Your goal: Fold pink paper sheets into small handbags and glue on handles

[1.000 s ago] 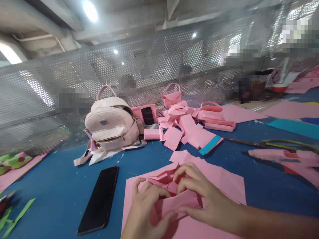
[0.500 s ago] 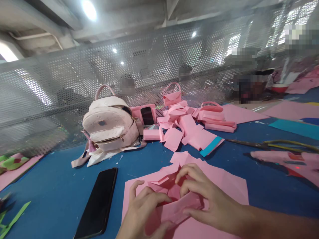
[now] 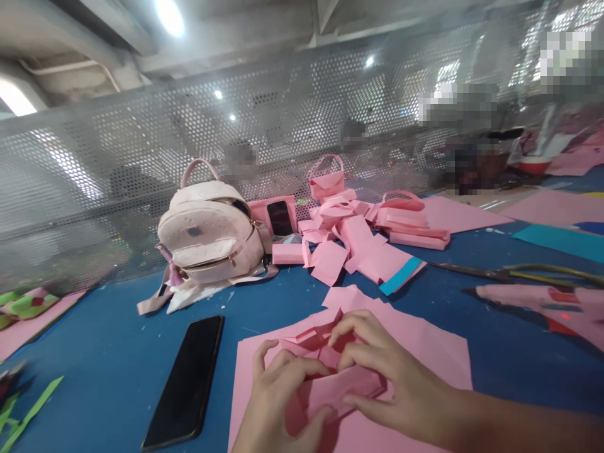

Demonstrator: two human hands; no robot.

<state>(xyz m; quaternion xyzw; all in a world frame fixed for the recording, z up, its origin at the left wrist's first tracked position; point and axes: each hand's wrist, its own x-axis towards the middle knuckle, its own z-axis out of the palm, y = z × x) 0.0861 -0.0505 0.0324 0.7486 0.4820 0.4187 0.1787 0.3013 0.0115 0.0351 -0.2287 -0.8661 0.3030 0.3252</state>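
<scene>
Head view: pinching folded pink paper (image 3: 342, 387) with left hand (image 3: 278, 393) and right hand (image 3: 394, 371), close together. Could crease or skew under uneven pressure.

This looks like a craft workshop to me: on the blue table (image 3: 117, 352) sit pink paper (image 3: 331, 391), scissors (image 3: 495, 274) and a glue gun (image 3: 519, 297), with a perforated metal screen (image 3: 292, 119) behind and bare beams (image 3: 226, 53) overhead.

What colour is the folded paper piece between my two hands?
Pink; the folded paper piece shows best in the head view.
</scene>
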